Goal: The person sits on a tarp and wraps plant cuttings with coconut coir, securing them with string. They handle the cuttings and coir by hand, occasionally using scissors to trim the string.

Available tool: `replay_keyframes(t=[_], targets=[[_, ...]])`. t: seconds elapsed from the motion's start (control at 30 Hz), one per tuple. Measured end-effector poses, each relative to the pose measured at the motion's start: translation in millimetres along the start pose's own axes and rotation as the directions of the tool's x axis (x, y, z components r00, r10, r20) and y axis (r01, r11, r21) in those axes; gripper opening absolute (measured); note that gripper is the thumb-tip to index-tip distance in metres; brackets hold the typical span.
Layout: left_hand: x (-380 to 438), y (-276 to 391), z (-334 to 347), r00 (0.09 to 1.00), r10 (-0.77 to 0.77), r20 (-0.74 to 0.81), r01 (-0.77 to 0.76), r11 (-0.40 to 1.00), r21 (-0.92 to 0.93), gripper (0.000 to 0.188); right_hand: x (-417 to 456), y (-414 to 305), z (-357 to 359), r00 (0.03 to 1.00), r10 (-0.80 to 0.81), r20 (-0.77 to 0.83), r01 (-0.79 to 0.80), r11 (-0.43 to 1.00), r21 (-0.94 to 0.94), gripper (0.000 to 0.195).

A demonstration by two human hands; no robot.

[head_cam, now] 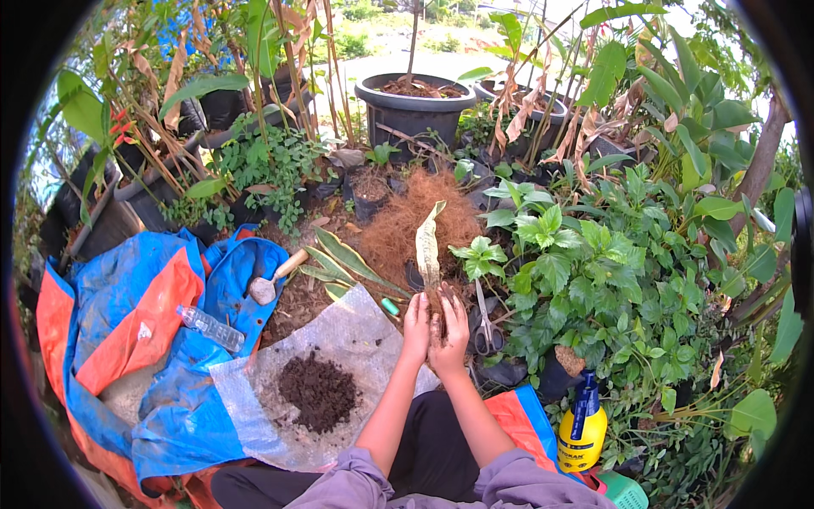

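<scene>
A variegated snake plant leaf (427, 248) stands upright between my two hands, its dark, soil-covered base cupped by the palms. My left hand (416, 327) presses on it from the left and my right hand (450, 331) from the right, both with soil on the fingers. Below and to the left, a heap of dark soil (319, 391) lies on a translucent plastic sheet (254, 394). More snake plant leaves (343, 254) rest on the ground beyond the sheet. Brown coir fibre (413, 223) is piled behind my hands. Scissors (488, 334) lie just right of my right hand.
A blue and orange tarpaulin (172, 407) spreads at the left, with a clear plastic bottle (213, 327) and a wooden-handled trowel (270, 283) on it. A green cylindrical object (390, 306) lies near the sheet. A yellow spray bottle (582, 432) stands right. A large black pot (416, 105) stands behind.
</scene>
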State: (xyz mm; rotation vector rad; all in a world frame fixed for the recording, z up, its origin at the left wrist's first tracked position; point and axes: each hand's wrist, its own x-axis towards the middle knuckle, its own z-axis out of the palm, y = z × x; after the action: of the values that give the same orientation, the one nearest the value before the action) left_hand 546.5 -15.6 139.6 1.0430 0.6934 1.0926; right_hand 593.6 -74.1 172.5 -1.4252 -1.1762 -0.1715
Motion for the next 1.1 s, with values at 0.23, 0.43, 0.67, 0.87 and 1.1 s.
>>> replay_keyframes(t=[0.23,0.43,0.67,0.87,1.1], targets=[[-11.5,11.3,6.1,0.995,0.103,-0.012,-0.101,0.991,0.087,0.049,6.0,5.7,-0.9,0.998,0.029,0.06,-0.035,0.994,0.107,0.032],[-15.5,9.0,8.8,0.97,0.058,0.235,-0.032,0.993,-0.111,0.07,1.7,11.5,5.6,0.982,0.183,-0.035,-0.17,0.955,0.242,0.027],[-0.2,30.5,-20.0,0.9,-0.036,0.435,0.032,0.999,0.017,0.083,4.4,19.8,0.3,0.664,0.734,0.14,-0.526,0.326,0.786,0.034],[-2.6,20.4,7.2,0.97,-0.244,-0.015,0.22,0.898,-0.381,0.053,5.1,14.8,-0.6,0.7,0.626,0.344,-0.56,0.182,0.809,0.04],[-2.7,11.9,0.4,0.954,-0.276,0.12,0.301,0.889,-0.345,0.047,7.8,26.1,2.9,0.901,0.422,0.099,-0.414,0.772,0.483,0.032]])
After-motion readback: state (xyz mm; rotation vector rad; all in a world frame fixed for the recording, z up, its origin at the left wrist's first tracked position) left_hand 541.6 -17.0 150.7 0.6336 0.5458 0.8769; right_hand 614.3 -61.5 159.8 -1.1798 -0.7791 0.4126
